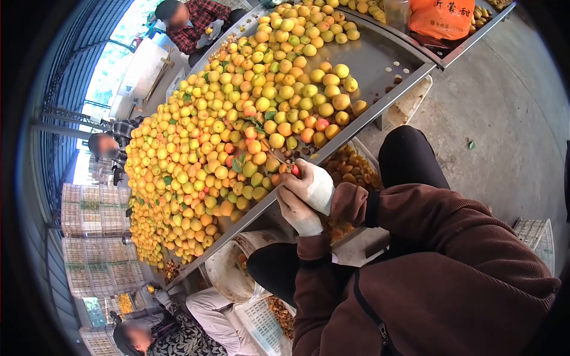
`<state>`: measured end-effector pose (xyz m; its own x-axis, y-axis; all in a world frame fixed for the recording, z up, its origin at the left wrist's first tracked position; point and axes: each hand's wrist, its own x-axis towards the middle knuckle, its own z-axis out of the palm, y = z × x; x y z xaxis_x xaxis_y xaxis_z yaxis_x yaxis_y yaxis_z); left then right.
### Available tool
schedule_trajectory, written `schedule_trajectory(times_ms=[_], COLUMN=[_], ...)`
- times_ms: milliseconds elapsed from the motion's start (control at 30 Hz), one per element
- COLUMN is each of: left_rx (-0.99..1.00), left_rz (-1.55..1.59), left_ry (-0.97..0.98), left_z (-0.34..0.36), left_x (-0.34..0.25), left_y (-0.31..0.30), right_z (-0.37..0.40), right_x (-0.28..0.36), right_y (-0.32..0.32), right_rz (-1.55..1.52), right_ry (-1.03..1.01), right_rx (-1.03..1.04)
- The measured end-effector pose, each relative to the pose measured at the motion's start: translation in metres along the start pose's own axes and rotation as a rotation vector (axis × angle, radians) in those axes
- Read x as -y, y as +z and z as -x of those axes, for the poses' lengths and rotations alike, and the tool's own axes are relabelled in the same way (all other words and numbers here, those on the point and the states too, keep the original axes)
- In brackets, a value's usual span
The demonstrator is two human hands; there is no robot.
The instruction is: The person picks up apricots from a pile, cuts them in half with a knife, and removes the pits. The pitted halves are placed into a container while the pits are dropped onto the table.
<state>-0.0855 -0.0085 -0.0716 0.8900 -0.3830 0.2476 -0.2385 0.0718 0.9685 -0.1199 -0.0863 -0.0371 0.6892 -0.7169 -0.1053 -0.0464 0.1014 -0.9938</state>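
Fingers [298,178] around knife [279,159], beside apricots [237,118].

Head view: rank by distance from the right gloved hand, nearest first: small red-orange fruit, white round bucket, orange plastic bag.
1. Small red-orange fruit, at the right gloved hand fingertips.
2. White round bucket, below the metal tray.
3. Orange plastic bag, at the tray's far end.

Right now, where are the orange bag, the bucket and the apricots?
Orange bag [442,18]: head view, on its printed front.
Bucket [222,274]: head view, on its outer wall.
Apricots [225,127]: head view, middle of the pile.
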Motion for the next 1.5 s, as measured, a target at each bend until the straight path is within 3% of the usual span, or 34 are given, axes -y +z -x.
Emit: schedule_trajectory(times_ms=[33,200,233,333,433,467,567,600,633,700,733,800,833,900,967,1000,1033,1100,1133,1167,1200,1233,1300,1333,1433,1500], left_rx=[0.0,-0.098,-0.098,0.073,0.236,0.225,0.33,0.126,0.118,0.072,0.068,0.16,0.153,0.296,0.25,-0.025,-0.023,0.198,0.225,0.22,0.18,0.141,0.073,0.129,0.263,0.337], left_rz=[-0.002,0.435,0.432,0.521,0.609,0.608,-0.108,0.196,0.205,0.304,0.315,0.067,0.07,0.16,0.516,0.714,0.722,0.628,0.6,0.615,0.537,0.461,0.451,0.443,0.443,0.448], left_ry=[-0.003,-0.633,-0.64,-0.632,-0.62,-0.62,-0.432,-0.667,-0.663,-0.885,-0.881,-0.535,-0.529,-0.825,-0.755,-0.806,-0.802,-0.753,-0.688,-0.682,-0.703,-0.726,-0.698,-0.679,-0.642,-0.619], left_z=[0.0,0.004,0.005,0.009,0.013,0.012,0.005,0.006,0.003,-0.003,-0.005,-0.009,-0.008,-0.004,0.007,-0.001,0.001,0.011,0.012,0.01,0.008,0.007,0.01,0.012,0.012,0.012], left_x=[0.005,0.002,0.001,-0.003,-0.005,-0.002,0.015,-0.015,-0.015,-0.014,0.004,0.038,0.038,-0.013,-0.022,-0.009,-0.004,-0.005,-0.006,-0.011,-0.018,-0.026,-0.042,-0.038,-0.012,-0.007], left_y=[-0.002,-0.003,-0.005,-0.015,-0.028,-0.036,-0.063,-0.041,-0.042,-0.044,-0.047,-0.051,-0.054,-0.049,-0.021,-0.003,-0.007,-0.017,-0.019,-0.02,-0.019,-0.017,-0.006,-0.005,-0.006,-0.004], right_z=[0.002,0.007,0.008,0.003,0.005,0.004,-0.025,-0.02,-0.013,-0.01,-0.012,-0.012,-0.013,-0.014,-0.005,0.0,0.001,-0.004,-0.014,-0.019,-0.009,-0.013,-0.016,-0.016,-0.005,0.0], right_x=[0.002,-0.013,-0.015,-0.028,-0.035,-0.035,-0.038,-0.016,0.011,0.017,0.011,0.005,-0.001,-0.016,-0.014,-0.01,-0.005,-0.002,-0.008,-0.012,0.02,0.029,0.045,0.047,0.057,0.058], right_y=[-0.003,0.002,0.003,0.005,0.004,0.008,0.006,-0.009,-0.026,-0.028,-0.027,-0.028,-0.025,-0.016,-0.006,-0.005,-0.008,-0.014,-0.012,-0.012,-0.024,-0.024,-0.039,-0.044,-0.038,-0.034], right_rz=[0.121,0.447,0.448,0.566,0.421,0.236,-0.365,-0.319,-0.27,-0.298,-0.251,-0.254,-0.252,-0.259,-0.19,-0.005,0.184,0.142,-0.022,-0.187,-0.322,-0.439,-0.567,-0.702,-0.583,-0.558], right_ry=[-0.075,-0.346,-0.339,-0.627,-0.537,-0.257,0.138,0.187,0.235,0.166,0.19,0.194,0.189,0.143,0.2,0.121,0.039,0.045,-0.019,-0.082,0.033,0.01,0.065,0.076,-0.044,0.005], right_rx=[0.0,-0.028,-0.027,0.086,0.093,0.07,0.057,0.099,0.137,0.124,0.131,0.149,0.156,0.202,0.245,0.265,0.279,0.321,0.2,0.082,0.099,-0.001,0.016,0.108,0.118,0.106])
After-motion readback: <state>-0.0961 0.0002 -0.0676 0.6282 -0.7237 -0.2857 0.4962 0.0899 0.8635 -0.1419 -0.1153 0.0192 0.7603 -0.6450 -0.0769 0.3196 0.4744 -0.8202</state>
